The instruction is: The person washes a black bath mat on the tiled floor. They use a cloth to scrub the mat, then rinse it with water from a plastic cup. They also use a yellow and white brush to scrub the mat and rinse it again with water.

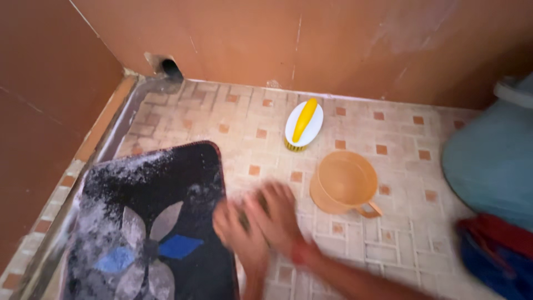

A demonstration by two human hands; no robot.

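Observation:
My two hands meet low over the tiled floor, just off the right edge of a dark mat (150, 222) with a grey and blue flower pattern and white powder or foam on it. My left hand (237, 233) is blurred and close to the mat's edge. My right hand (277, 215), with a red band at the wrist, lies partly over the left, fingers pointing up and left. A small dark shape shows between them; the blur hides what it is and whether either hand grips it.
A white scrub brush (303, 125) with a yellow handle lies near the back wall. An orange plastic mug (344, 183) stands right of my hands. At the far right are a blue bucket (488, 166) and red and blue cloth (494, 250). A drain hole (171, 68) opens in the corner.

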